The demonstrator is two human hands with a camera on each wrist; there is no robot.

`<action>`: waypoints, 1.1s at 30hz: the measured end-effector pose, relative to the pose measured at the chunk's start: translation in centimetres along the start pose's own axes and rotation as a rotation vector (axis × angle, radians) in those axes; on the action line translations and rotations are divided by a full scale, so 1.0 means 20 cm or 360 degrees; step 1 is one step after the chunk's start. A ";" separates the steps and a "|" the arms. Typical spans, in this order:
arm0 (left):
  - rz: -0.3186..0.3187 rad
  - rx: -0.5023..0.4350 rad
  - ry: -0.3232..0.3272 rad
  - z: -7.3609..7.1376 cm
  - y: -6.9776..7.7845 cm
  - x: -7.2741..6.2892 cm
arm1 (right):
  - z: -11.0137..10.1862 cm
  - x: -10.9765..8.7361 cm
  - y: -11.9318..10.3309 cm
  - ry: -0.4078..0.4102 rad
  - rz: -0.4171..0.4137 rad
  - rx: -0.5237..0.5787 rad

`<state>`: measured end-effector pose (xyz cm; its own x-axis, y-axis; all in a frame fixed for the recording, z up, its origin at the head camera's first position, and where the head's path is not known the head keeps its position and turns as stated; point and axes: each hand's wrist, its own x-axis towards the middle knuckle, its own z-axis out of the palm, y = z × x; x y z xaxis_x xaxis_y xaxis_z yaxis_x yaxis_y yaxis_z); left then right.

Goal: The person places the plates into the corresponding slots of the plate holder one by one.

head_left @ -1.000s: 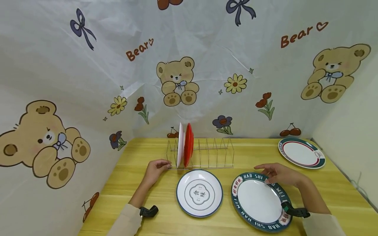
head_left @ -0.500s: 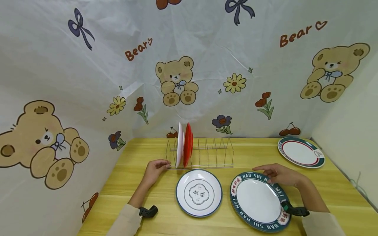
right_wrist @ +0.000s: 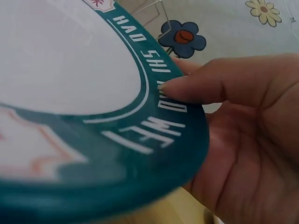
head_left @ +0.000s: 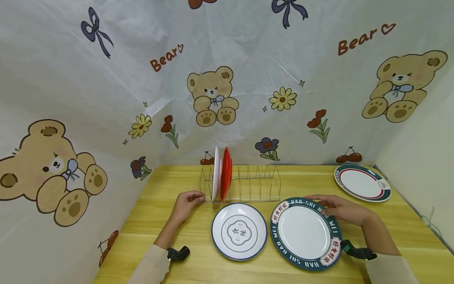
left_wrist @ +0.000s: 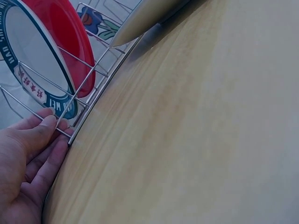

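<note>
My right hand [head_left: 345, 210] pinches the green-rimmed plate [head_left: 303, 232] at its upper right edge. In the right wrist view the thumb [right_wrist: 196, 88] presses on the lettered rim, with the other fingers behind or under it. My left hand [head_left: 186, 204] grips the left front end of the wire dish rack [head_left: 255, 200]. Standing on edge in the rack are a plate with a white face and teal lettered rim [left_wrist: 35, 46] and, to its right, a red plate [head_left: 226, 177]. A white plate with a thin blue rim [head_left: 239, 213] lies flat in front of the rack.
Another plate with a green and red rim [head_left: 361, 183] lies at the back right of the wooden table [head_left: 177, 264]. Behind the rack hangs a sheet printed with bears [head_left: 248, 130]; a plain wall [head_left: 425, 157] runs along the right side.
My right hand has taken hold of the green-rimmed plate's edge, and the plate has shifted left and away from me, turning slightly. My left hand has stayed on the rack.
</note>
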<state>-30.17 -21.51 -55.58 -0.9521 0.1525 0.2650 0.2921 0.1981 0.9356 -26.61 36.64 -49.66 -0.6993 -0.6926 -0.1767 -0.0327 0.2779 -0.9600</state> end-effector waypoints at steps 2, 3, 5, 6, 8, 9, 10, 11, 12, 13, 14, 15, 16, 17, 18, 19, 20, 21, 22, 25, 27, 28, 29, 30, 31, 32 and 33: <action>0.0007 -0.0013 -0.0017 0.00 0.00 0.00 | 0.00 0.00 0.00 -0.0071 -0.0047 0.0109; 0.0005 -0.0019 -0.0023 0.00 -0.01 0.00 | -0.01 0.00 0.00 -0.0107 -0.0078 0.0166; -0.0002 -0.0028 -0.0029 0.00 -0.01 0.00 | -0.01 0.00 0.01 -0.0166 -0.0146 0.0255; -0.0007 -0.0022 -0.0029 0.00 -0.01 0.00 | 0.00 0.00 0.00 -0.0178 -0.0171 0.0285; -0.0014 -0.0013 -0.0028 0.00 -0.01 0.00 | 0.00 0.00 0.00 -0.0193 -0.0234 0.0324; -0.0015 -0.0011 -0.0026 0.00 -0.01 0.00 | 0.00 0.00 0.00 -0.0196 -0.0255 0.0343; -0.0017 -0.0007 -0.0024 0.00 -0.02 0.00 | 0.01 0.01 0.00 -0.0198 -0.0275 0.0357; -0.0016 -0.0006 -0.0022 0.00 -0.02 -0.01 | 0.01 0.01 -0.01 -0.0205 -0.0289 0.0383; -0.0016 -0.0012 -0.0022 0.00 -0.02 0.00 | 0.01 0.01 -0.01 -0.0223 -0.0319 0.0403; -0.0016 -0.0025 -0.0024 0.01 -0.02 0.00 | 0.01 0.01 -0.01 -0.0234 -0.0347 0.0416; -0.0016 -0.0032 -0.0027 0.01 -0.02 0.00 | 0.02 0.01 -0.01 -0.0243 -0.0360 0.0429; -0.0015 -0.0038 -0.0029 0.01 -0.03 0.00 | 0.02 0.01 -0.01 -0.0264 -0.0381 0.0447; -0.0013 -0.0038 -0.0030 0.01 -0.03 0.00 | 0.01 0.01 -0.01 -0.0289 -0.0403 0.0477; -0.0011 -0.0036 -0.0032 0.01 -0.03 0.00 | 0.02 0.00 -0.01 -0.0299 -0.0409 0.0503; -0.0008 -0.0036 -0.0033 0.01 -0.03 0.00 | 0.01 0.00 -0.01 -0.0324 -0.0422 0.0532; -0.0008 -0.0035 -0.0032 0.01 -0.03 0.00 | 0.01 0.00 -0.01 -0.0339 -0.0422 0.0566; -0.0008 -0.0027 -0.0030 0.01 -0.03 0.00 | 0.01 0.00 -0.01 -0.0364 -0.0422 0.0607; -0.0009 -0.0019 -0.0025 0.01 -0.03 0.00 | 0.01 -0.01 -0.01 -0.0386 -0.0421 0.0645; -0.0011 -0.0011 -0.0018 0.01 -0.03 0.00 | 0.01 -0.01 -0.01 -0.0398 -0.0416 0.0678; -0.0016 -0.0003 -0.0003 0.01 -0.03 0.00 | 0.00 -0.02 -0.02 -0.0418 -0.0445 0.0751; -0.0012 0.0005 0.0005 0.01 -0.03 0.00 | 0.00 -0.02 -0.03 -0.0430 -0.0490 0.0805; -0.0009 0.0008 0.0008 0.01 -0.03 0.00 | 0.00 -0.03 -0.04 -0.0439 -0.0514 0.0841; -0.0007 0.0005 0.0009 0.01 -0.02 0.00 | 0.00 -0.03 -0.05 -0.0444 -0.0540 0.0870; -0.0005 0.0002 0.0010 0.01 -0.02 0.00 | 0.00 -0.03 -0.06 -0.0450 -0.0570 0.0897; -0.0003 -0.0001 0.0011 0.01 -0.02 0.00 | 0.00 -0.03 -0.07 -0.0457 -0.0589 0.0932; -0.0003 -0.0002 0.0014 0.01 -0.01 0.00 | -0.01 -0.03 -0.09 -0.0458 -0.0601 0.0954; -0.0004 -0.0004 0.0017 0.01 -0.01 0.00 | -0.01 -0.03 -0.10 -0.0446 -0.0604 0.0971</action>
<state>-30.29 -21.42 -55.85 -0.9538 0.1418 0.2650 0.2894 0.1962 0.9369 -26.15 36.61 -47.54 -0.5090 -0.8326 0.2184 0.2223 -0.3722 -0.9011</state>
